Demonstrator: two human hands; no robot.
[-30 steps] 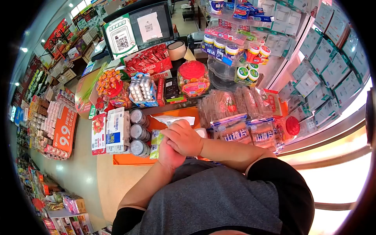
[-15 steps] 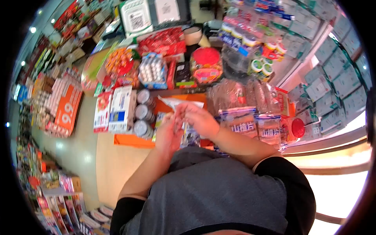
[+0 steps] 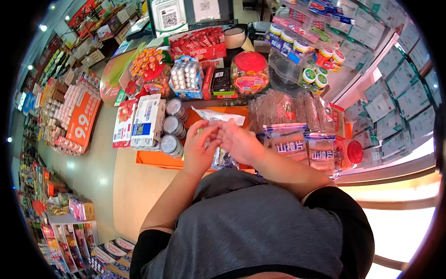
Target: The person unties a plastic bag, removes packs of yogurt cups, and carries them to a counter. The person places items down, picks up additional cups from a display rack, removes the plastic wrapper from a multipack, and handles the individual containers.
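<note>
Over the orange tray (image 3: 160, 159), my left hand (image 3: 200, 145) has its fingers curled but apart, with nothing visible in them. My right hand (image 3: 239, 141) is open beside it, fingers spread, and the fingertips of both hands are close together. Just behind the hands lies a white paper or packet (image 3: 218, 116). Left of my left hand stand several grey-lidded cans (image 3: 173, 125) beside a white and blue carton (image 3: 146, 122). Bags of brown snacks (image 3: 289, 142) lie to the right of my right hand. Small packets (image 3: 224, 159) show partly beneath the hands.
Farther back are a red-lidded jar (image 3: 250, 74), a box of red sachets (image 3: 197, 44), a roll of tape (image 3: 234, 38) and a screen (image 3: 206, 11) with code sheets. A tiered clear rack (image 3: 285, 67) is at right. Bare wooden counter (image 3: 130, 186) shows at front left.
The clasped hands have come apart and their fingers have opened. My right hand has turned and moved slightly right. The view has shifted, so the counter goods appear farther right.
</note>
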